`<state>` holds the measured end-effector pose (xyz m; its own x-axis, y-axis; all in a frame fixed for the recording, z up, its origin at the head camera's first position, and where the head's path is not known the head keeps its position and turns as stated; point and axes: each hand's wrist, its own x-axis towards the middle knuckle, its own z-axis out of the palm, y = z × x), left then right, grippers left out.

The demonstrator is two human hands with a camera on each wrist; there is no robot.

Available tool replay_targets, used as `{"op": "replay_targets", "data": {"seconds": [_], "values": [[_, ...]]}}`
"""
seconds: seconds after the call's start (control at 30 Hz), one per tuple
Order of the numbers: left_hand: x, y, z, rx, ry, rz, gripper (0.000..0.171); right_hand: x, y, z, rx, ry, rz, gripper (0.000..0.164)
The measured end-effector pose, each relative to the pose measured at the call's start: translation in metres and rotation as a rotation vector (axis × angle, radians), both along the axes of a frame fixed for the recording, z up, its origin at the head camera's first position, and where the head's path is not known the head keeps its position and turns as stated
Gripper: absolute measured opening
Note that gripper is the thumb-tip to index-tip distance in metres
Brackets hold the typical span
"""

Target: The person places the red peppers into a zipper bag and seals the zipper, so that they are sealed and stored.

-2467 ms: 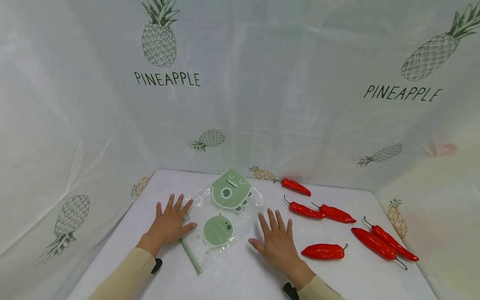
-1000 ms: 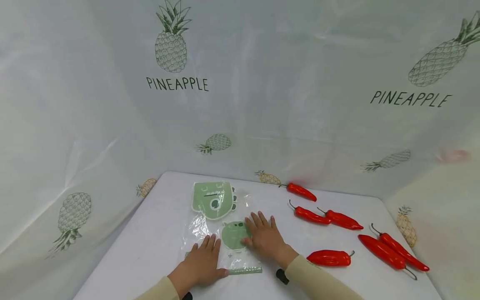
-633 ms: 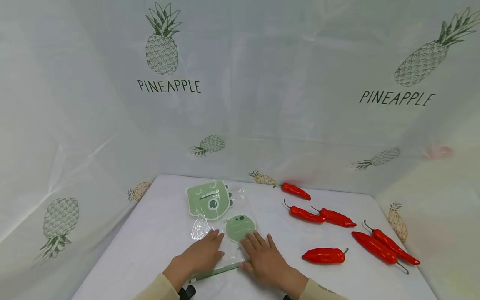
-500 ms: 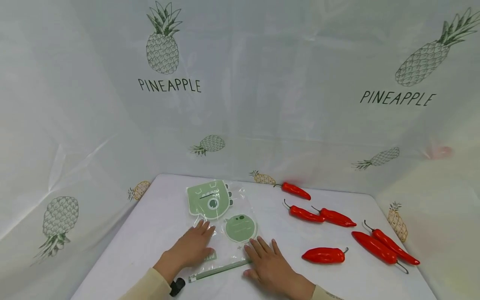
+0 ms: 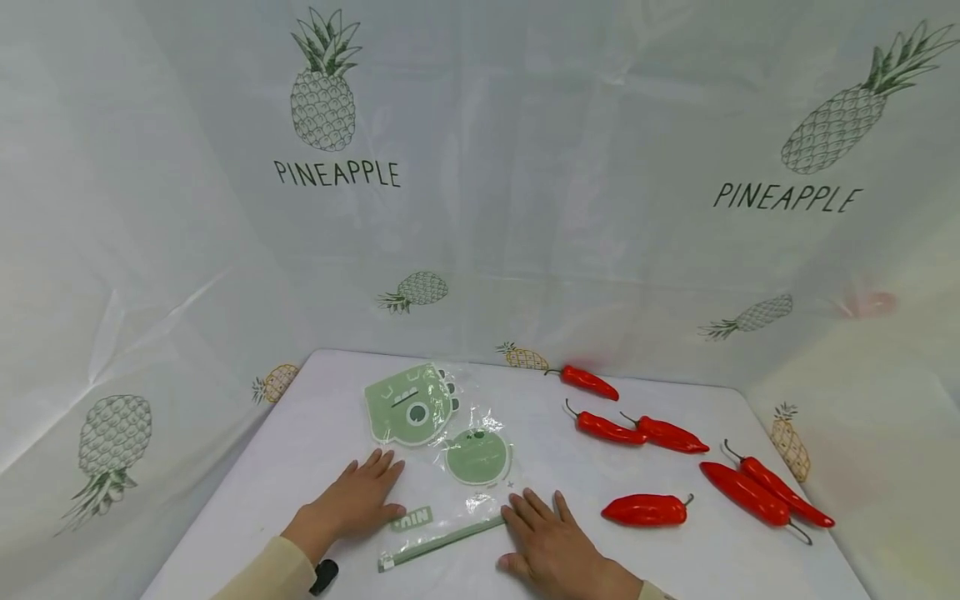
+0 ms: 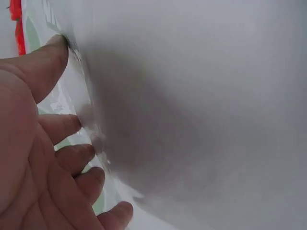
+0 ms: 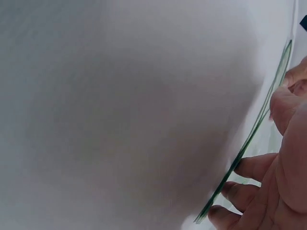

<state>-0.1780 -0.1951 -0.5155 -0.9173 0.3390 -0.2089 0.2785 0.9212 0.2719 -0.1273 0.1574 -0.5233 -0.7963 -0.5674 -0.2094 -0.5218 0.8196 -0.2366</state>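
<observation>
A clear plastic zip bag [image 5: 477, 457] printed with green cartoon dinosaur shapes lies flat on the white table. Its green zip strip [image 5: 441, 543] runs along the near side, slanting up to the right. My left hand [image 5: 358, 498] rests with fingers extended at the bag's left edge, the thumb beside a small green label. At the near right corner, my right hand [image 5: 557, 550] has its fingertips on the bag by the end of the strip. In the right wrist view, the fingertips [image 7: 225, 216] meet the green strip. In the left wrist view, the fingertips [image 6: 117, 215] lie along the bag's edge.
Several red peppers [image 5: 647, 510] with green stems lie on the right half of the white table [image 5: 270, 467]. A pale curtain [image 5: 540, 208] with pineapple prints hangs behind the table and down both sides.
The bag has turned, bringing its zip strip from the left to the near side. Lately my hands have moved apart, left hand leftward, right hand slightly right and nearer. The peppers have stayed put.
</observation>
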Motion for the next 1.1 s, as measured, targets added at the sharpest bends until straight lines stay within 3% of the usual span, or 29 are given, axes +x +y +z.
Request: {"op": "replay_targets", "data": {"seconds": [0.2,0.47,0.77,1.1], "values": [[0.014,0.001,0.002,0.02,0.012,0.01,0.08,-0.005,0.005,-0.003,-0.009,-0.011,-0.007,0.083],[0.03,0.003,0.003,0.024,0.044,-0.014,0.087,-0.017,0.01,-0.008,-0.034,0.054,-0.032,0.083],[0.045,0.015,-0.004,0.0,0.109,-0.155,0.087,-0.034,0.011,-0.008,-0.06,0.065,-0.086,0.082],[0.055,0.039,0.002,-0.052,0.136,-0.266,0.089,-0.053,0.006,-0.009,-0.065,0.076,-0.095,0.079]]}}
